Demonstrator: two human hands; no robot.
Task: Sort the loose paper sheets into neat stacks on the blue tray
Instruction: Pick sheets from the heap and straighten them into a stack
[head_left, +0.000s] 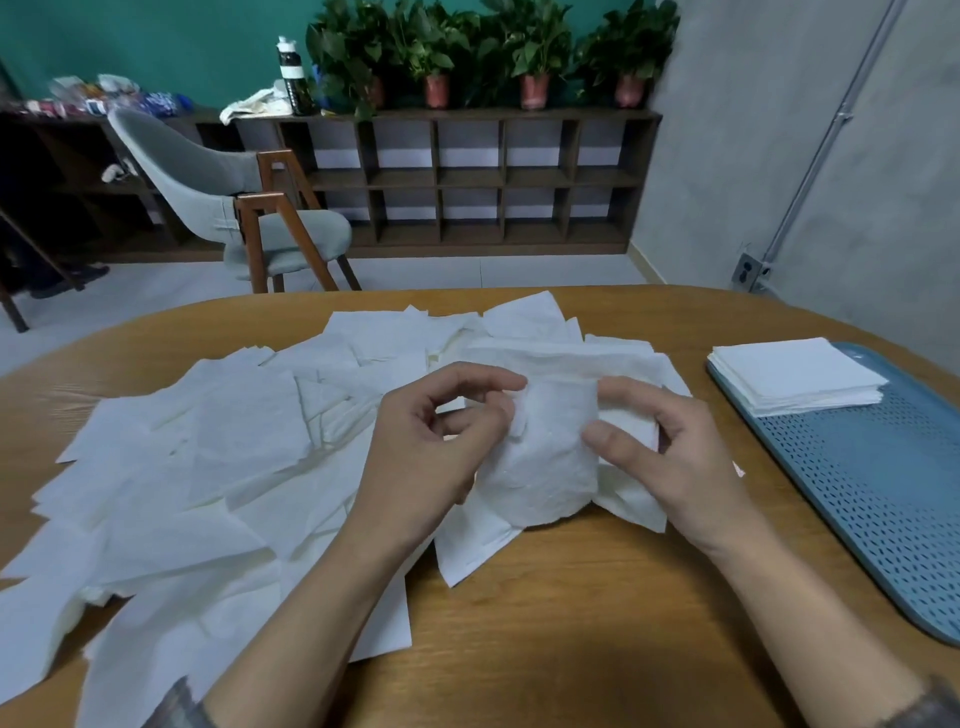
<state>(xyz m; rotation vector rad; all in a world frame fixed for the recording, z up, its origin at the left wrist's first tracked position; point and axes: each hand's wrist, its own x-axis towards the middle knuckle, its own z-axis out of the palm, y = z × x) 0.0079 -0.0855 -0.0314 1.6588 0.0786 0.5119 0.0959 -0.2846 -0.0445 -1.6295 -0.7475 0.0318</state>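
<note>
Left hand (436, 441) and right hand (670, 457) pinch one sheet (550, 441) by its side edges; stack (795, 374) on blue tray (872, 493) at table (571, 623) right edge, right hand nearer.

A wooden table (571, 597) with a rounded edge fills the foreground. Beyond it stands a grey chair (208, 192) on brown wooden legs. A dark cubby shelf (467, 176) lines the green wall (156, 41), carrying potted plants (535, 57), a black-and-white bottle (293, 78) and a crumpled white cloth (254, 106). A wall socket (748, 270) sits on the grey wall at right.
</note>
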